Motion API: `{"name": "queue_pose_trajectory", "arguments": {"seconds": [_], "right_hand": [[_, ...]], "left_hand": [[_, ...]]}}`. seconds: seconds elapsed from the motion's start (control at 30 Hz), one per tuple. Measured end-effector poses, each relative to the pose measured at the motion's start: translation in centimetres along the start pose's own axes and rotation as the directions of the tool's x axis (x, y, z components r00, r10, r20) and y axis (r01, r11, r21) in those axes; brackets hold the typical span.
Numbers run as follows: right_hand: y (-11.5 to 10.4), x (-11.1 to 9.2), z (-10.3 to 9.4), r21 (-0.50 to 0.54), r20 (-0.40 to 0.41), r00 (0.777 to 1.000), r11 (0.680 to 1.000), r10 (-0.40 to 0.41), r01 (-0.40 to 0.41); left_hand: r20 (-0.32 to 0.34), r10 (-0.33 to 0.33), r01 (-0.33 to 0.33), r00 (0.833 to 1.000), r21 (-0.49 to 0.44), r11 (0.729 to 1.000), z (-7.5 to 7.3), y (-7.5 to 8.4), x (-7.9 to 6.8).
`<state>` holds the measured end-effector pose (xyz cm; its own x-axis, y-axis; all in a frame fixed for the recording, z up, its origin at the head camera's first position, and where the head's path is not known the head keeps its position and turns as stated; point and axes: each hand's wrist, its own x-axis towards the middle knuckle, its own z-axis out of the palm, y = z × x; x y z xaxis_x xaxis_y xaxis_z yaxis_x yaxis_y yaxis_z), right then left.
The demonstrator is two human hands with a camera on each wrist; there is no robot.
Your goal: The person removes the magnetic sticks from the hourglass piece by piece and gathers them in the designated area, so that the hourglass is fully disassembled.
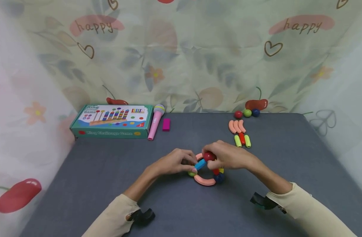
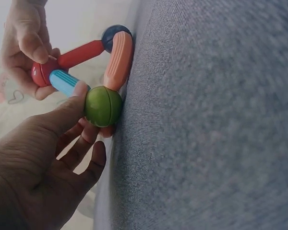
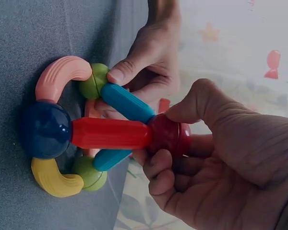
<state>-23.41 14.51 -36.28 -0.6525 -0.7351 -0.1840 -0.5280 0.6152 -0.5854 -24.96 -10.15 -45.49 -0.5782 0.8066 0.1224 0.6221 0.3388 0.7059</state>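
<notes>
Both hands are on a pyramid-shaped build of magnetic sticks and balls. My right hand (image 3: 230, 143) grips the red ball (image 3: 168, 134) at its top. My left hand (image 2: 48, 148) pinches the lower end of a blue magnetic stick (image 2: 65, 82), right beside a green ball (image 2: 103, 106). A red stick (image 3: 110, 134) and another blue stick (image 3: 113, 158) also slope to the red ball. The curved base has salmon pieces (image 1: 205, 181), a yellow piece (image 3: 57, 179), a dark blue ball (image 3: 45, 129) and a second green ball (image 3: 90, 173). The hands partly cover the build in the head view.
Behind the build on the grey table (image 1: 110, 171) lie spare balls (image 1: 247, 113), curved salmon pieces (image 1: 236, 126) and short sticks (image 1: 242, 139). At the back left are a game box (image 1: 111, 121), a pink toy microphone (image 1: 156, 121) and a magenta block (image 1: 166, 124).
</notes>
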Motion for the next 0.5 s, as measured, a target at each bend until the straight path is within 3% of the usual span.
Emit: {"name": "queue_pose_trajectory", "arguments": {"seconds": [0.27, 0.5], "right_hand": [[0.9, -1.0, -1.6, 0.046, -0.036, 0.998, 0.998, 0.042, -0.04], [1.3, -1.0, -1.3, 0.053, -0.037, 0.999, 0.998, 0.03, -0.028]], "left_hand": [[0.008, -0.039, 0.039, 0.999, -0.008, 0.999, 0.0, 0.2, 0.2], [0.007, -0.067, 0.067, 0.998, -0.035, 0.997, 0.1, 0.2, 0.3]]}}
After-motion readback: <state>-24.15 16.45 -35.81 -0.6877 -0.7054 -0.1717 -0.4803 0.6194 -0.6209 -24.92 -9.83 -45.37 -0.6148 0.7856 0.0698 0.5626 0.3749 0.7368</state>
